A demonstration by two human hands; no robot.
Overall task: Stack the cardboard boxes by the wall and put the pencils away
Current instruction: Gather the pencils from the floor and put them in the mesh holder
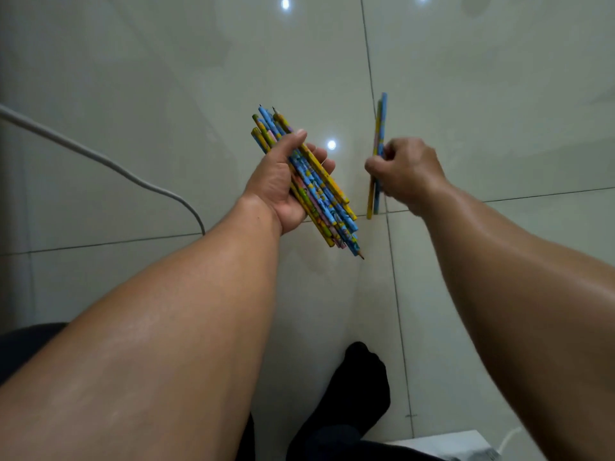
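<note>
**Head view**

- The left hand is gripping a bundle of pencils. The fingers are wrapping under the bundle and the thumb is pressing across the top.
- The bundle's long axis is running from 11 o'clock to 5 o'clock. Sharpened tips are showing at both ends, so the pencils are not all facing one way.
- The right hand is pinching a pair of pencils with curled fingers. One is blue and one is yellow.
- The pair's long axis is running close to 12 o'clock to 6 o'clock.
- Whether the pair's lower ends are touching the tiled floor cannot be told.

**Governing relation**

- The pair is lying at 3 o'clock from the bundle, near it but apart.
- The likely next move is to merge the pair into the left-hand bundle. This would call for travel toward 9 o'clock and a slight counter-clockwise turn to match the two axes.

**Task status**

- No cardboard boxes and no pencil container are appearing in this view.

**Markings**

- The pencils are carrying printed colour patterns, but no legible text.
- A white object at 5 o'clock is showing dark print that is too small to read.

**Other items**

- A white cable is crossing the floor at 9 o'clock.
- A foot in a black sock is resting at 6 o'clock.
</note>
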